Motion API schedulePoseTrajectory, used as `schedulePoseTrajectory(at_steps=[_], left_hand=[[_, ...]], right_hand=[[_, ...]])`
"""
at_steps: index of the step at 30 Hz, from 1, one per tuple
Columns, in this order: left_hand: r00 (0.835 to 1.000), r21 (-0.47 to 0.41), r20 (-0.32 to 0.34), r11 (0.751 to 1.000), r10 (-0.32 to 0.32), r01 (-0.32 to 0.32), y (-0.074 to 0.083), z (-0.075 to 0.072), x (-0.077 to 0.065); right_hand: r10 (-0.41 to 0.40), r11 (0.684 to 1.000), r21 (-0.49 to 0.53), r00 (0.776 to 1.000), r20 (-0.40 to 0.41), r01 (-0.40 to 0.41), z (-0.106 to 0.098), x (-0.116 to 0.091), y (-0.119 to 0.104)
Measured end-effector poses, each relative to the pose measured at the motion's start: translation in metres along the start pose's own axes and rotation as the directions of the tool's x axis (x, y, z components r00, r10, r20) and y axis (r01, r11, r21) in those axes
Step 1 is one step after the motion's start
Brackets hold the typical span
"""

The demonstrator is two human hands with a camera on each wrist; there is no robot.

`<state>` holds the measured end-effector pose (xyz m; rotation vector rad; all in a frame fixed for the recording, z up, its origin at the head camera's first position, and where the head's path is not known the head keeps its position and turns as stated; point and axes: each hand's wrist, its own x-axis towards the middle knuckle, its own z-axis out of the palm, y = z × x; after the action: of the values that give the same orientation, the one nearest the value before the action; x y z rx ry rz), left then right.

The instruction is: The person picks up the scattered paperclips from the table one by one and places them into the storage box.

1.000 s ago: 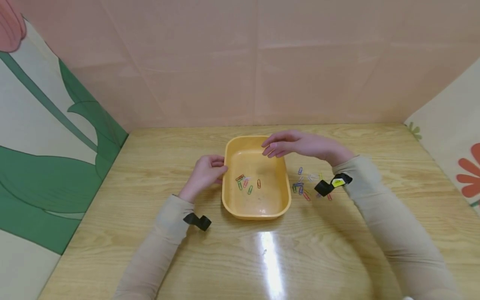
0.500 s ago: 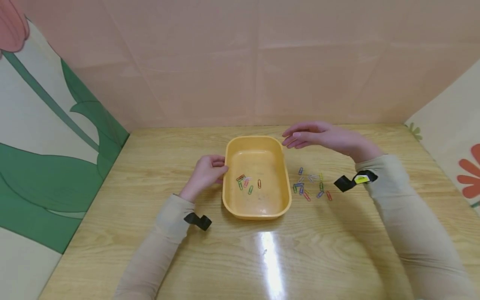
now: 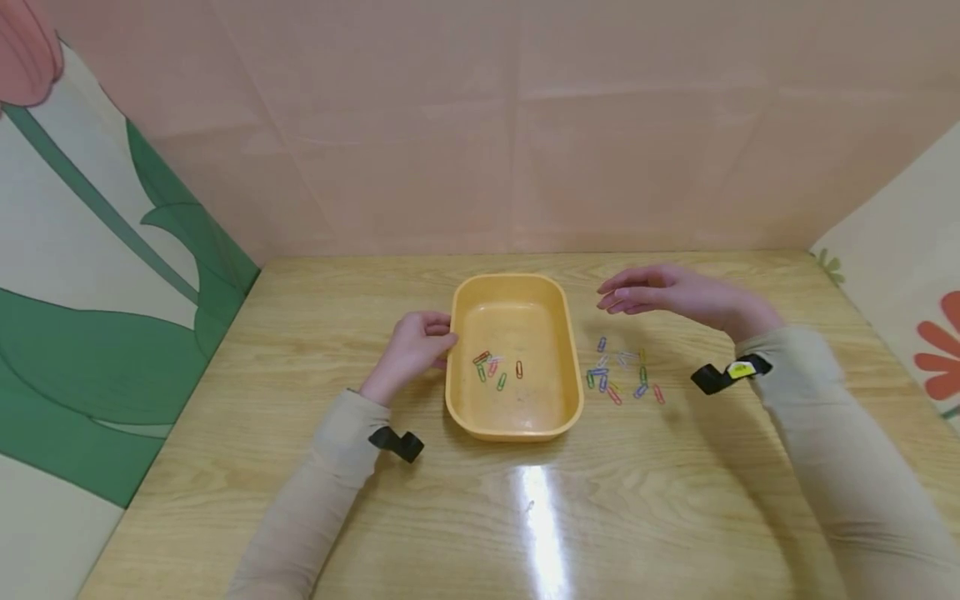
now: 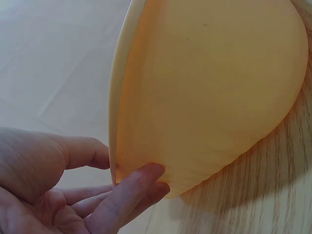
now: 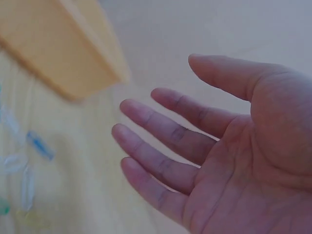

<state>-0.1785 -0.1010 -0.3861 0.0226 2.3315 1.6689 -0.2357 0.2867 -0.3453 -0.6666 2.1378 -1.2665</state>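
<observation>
A yellow plastic tray (image 3: 525, 329) stands on the table with several coloured paper clips (image 3: 519, 369) on its floor. At its left side my left hand (image 3: 411, 343) grips the wall; in the left wrist view the thumb is at the rim and the fingers lie against the outer face of the tray (image 4: 209, 97). My right hand (image 3: 667, 293) hovers beyond the tray's right side, above and behind several loose paper clips (image 3: 642, 375) on the table. The right wrist view shows that hand's palm (image 5: 234, 180) bare, its fingers spread and slightly bent.
The wooden table (image 3: 337, 517) meets a pink backdrop (image 3: 405, 167) along its far edge. Floral panels (image 3: 67, 375) flank it at left and right. A bright reflection lies on the tabletop in front of the tray.
My right hand has moved right from over the tray's far right corner to beyond the loose paper clips. The left hand and the tray have stayed in place.
</observation>
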Motion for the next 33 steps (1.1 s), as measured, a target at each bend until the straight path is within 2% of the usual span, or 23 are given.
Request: schedulePoseTrajectory(at_steps=[9, 18, 26, 33], left_hand=[[1.000, -0.004, 0.007, 1.000, -0.002, 0.002, 0.002, 0.000, -0.002], [1.000, -0.008, 0.017, 1.000, 0.008, -0.008, 0.002, 0.000, -0.001], [1.000, -0.005, 0.023, 1.000, 0.005, -0.005, 0.001, -0.001, 0.000], [1.000, -0.004, 0.014, 1.000, 0.005, -0.005, -0.001, -0.003, 0.000]], right_hand=[[0.071, 0.995, -0.063, 0.996, -0.053, -0.074, -0.002, -0.001, 0.034], [0.104, 0.988, -0.113, 0.995, -0.005, -0.104, -0.003, -0.001, 0.060], [0.031, 0.988, -0.147, 0.998, -0.046, -0.038, 0.014, 0.010, 0.077], [-0.093, 0.980, -0.186, 0.991, -0.100, 0.074, 0.030, 0.016, 0.079]])
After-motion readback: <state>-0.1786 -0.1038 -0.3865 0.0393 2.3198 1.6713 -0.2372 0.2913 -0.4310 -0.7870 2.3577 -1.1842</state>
